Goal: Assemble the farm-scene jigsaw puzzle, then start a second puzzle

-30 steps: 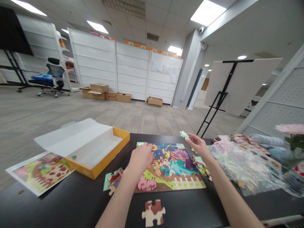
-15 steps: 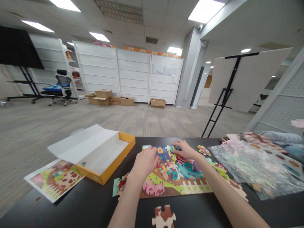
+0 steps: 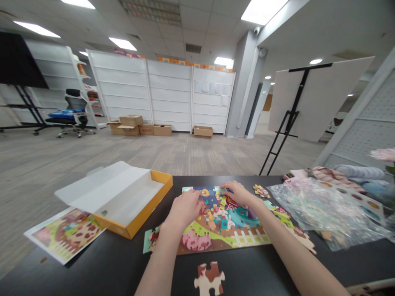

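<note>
Near the table's (image 3: 108, 271) far edge, we press our left hand (image 3: 184, 209) and right hand (image 3: 239, 193), fingers flat and slightly spread, on the jigsaw puzzle (image 3: 222, 226); a loose piece (image 3: 210, 278) lies by the near edge.

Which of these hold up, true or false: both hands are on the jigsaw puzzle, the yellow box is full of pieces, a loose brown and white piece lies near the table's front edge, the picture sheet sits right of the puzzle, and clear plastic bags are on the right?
1. Both the left hand and the right hand rest on the jigsaw puzzle. True.
2. The yellow box is full of pieces. False: its white inside shows no pieces.
3. A loose brown and white piece lies near the table's front edge. True.
4. The picture sheet sits right of the puzzle. False: it lies at the far left, beside the box.
5. Clear plastic bags lie on the right. True.
</note>
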### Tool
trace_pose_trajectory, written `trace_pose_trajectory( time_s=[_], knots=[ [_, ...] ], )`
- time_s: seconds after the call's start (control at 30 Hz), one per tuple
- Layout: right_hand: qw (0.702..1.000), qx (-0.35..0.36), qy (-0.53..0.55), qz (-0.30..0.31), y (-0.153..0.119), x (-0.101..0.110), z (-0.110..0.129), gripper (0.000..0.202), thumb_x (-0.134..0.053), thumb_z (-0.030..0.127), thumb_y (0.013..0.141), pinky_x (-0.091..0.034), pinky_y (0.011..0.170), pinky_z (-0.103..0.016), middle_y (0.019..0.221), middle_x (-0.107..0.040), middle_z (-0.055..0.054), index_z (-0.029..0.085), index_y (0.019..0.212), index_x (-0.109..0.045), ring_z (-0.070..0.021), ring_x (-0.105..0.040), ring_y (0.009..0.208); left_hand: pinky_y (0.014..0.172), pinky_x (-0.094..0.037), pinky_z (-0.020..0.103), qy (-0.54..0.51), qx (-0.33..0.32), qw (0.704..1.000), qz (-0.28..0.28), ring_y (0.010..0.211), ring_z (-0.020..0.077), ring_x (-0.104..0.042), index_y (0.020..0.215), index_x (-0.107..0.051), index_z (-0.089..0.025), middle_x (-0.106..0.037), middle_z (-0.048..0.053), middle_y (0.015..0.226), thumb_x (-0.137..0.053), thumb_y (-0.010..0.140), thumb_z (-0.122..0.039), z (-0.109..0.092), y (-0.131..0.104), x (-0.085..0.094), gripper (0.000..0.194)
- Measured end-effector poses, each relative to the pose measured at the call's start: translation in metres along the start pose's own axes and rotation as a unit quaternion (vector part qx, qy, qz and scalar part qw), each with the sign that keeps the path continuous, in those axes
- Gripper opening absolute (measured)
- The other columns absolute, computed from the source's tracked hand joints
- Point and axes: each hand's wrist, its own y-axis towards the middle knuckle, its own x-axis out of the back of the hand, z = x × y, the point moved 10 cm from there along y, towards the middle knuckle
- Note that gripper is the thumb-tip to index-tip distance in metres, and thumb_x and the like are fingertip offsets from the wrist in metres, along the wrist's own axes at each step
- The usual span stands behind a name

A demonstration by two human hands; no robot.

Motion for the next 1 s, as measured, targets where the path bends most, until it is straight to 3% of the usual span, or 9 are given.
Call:
trace_pose_trajectory(
  time_s=[0.2,0.33,0.43,0.53,0.8,1.0],
  knots=[
    [0.999,-0.016,0.026,-0.027,-0.006,0.018,0.009,0.029,-0.058,0.026,0.090,-0.045,0.099,-0.043,0.124,-0.070,-0.010,0.022,0.116,-0.069,-0.0277,-0.061,0.115,0.079,-0.053,0.036,0.000,-0.007,1.000,-0.010,0.102,0.0272,-0.068,0.110,-0.065,-0.023,-0.070,0.008,0.111,-0.047,0.094,-0.031,0.000,0.001,0.001,0.025],
    [0.998,-0.028,0.047,-0.006,-0.021,0.031,0.016,0.025,-0.058,0.032,0.090,-0.049,0.085,-0.033,0.103,-0.076,-0.009,0.019,0.107,-0.072,-0.0232,-0.068,0.093,0.077,-0.052,0.035,0.004,0.016,1.000,-0.019,0.099,0.0264,-0.069,0.108,-0.066,-0.024,-0.071,0.007,0.110,-0.048,0.094,-0.031,0.009,0.000,0.004,0.024],
    [0.998,-0.056,0.011,0.039,-0.033,0.027,0.018,0.026,-0.068,0.039,0.082,-0.048,0.079,-0.030,0.097,-0.076,-0.006,0.022,0.102,-0.073,-0.0240,-0.069,0.090,0.077,-0.051,0.034,0.004,0.057,0.998,-0.042,0.100,0.0258,-0.069,0.109,-0.066,-0.025,-0.072,0.006,0.109,-0.045,0.096,-0.031,0.020,-0.001,0.011,0.025],
    [0.995,-0.085,-0.012,0.060,-0.039,0.022,0.018,0.034,-0.074,0.036,0.075,-0.047,0.079,-0.028,0.100,-0.075,-0.006,0.025,0.107,-0.072,-0.0249,-0.069,0.094,0.076,-0.051,0.034,0.001,0.101,0.993,-0.064,0.098,0.0253,-0.069,0.108,-0.066,-0.025,-0.072,0.006,0.109,-0.044,0.097,-0.032,0.032,-0.003,0.019,0.026],
    [0.997,-0.072,0.003,0.041,-0.041,0.021,0.013,0.038,-0.076,0.036,0.073,-0.048,0.077,-0.030,0.098,-0.075,-0.008,0.025,0.109,-0.072,-0.0273,-0.069,0.091,0.077,-0.050,0.032,-0.048,0.181,0.978,-0.094,0.098,0.0242,-0.070,0.106,-0.066,-0.027,-0.075,0.006,0.105,-0.045,0.095,-0.032,0.058,-0.014,0.035,0.024],
    [0.997,-0.057,0.038,0.037,-0.042,0.021,0.011,0.046,-0.081,0.034,0.066,-0.049,0.078,-0.032,0.099,-0.075,-0.007,0.026,0.110,-0.073,-0.0282,-0.068,0.091,0.078,-0.050,0.031,-0.070,0.188,0.974,-0.109,0.095,0.0226,-0.071,0.106,-0.067,-0.027,-0.076,0.004,0.104,-0.046,0.093,-0.032,0.073,-0.013,0.034,0.025]
  ],
)
